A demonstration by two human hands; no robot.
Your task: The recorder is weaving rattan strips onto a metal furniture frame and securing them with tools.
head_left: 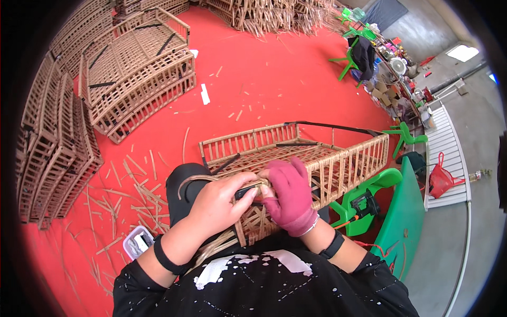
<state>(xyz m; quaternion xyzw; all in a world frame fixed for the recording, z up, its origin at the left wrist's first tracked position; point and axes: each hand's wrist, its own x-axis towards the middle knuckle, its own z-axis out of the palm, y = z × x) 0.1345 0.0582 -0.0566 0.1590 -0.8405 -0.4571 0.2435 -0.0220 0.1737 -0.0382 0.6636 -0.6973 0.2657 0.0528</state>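
A large openwork rattan basket (346,166), rectangular with black-wrapped strips along its rim and base, rests tilted across my lap. My left hand (222,203) is bare and closed around the basket's near corner. Between its fingers shows a small dark piece (245,192) whose kind I cannot make out. A loose rattan strip (191,178) curls out to the left of that hand. My right hand (289,195), in a dark pink glove with bare fingertips showing, pinches the same near edge, touching my left fingers. What lies under the fingertips is mostly hidden.
Stacked rattan baskets (137,58) stand at far left, more at near left. Rattan offcuts (142,195) litter the red floor. A small white bin (138,240) sits by my left forearm. Green chairs (364,198) and a green table (404,227) are at right; cluttered shelving stands beyond.
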